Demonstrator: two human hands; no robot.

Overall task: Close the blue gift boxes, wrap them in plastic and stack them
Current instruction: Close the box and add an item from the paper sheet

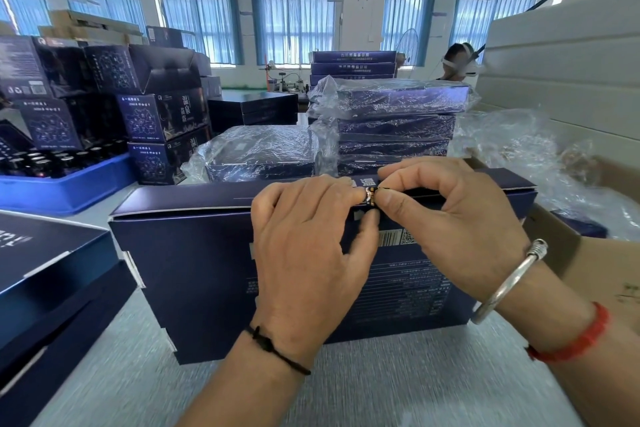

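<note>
Hands meet at the far top edge of the blue gift box (pixel 214 263): my left hand (pixel 304 253) lies on its upper face with fingers curled at the flap seam, while my right hand (pixel 450 229) pinches a small dark sticker (pixel 372 196) between thumb and forefinger there. Under my wrists I see a grey table (pixel 138 374), in a bright workshop with blue curtains (pixel 294 28). Beyond my fingertips stands a stack of plastic-wrapped boxes (pixel 394 125); left of my left hand lies another open box (pixel 52 270).
</note>
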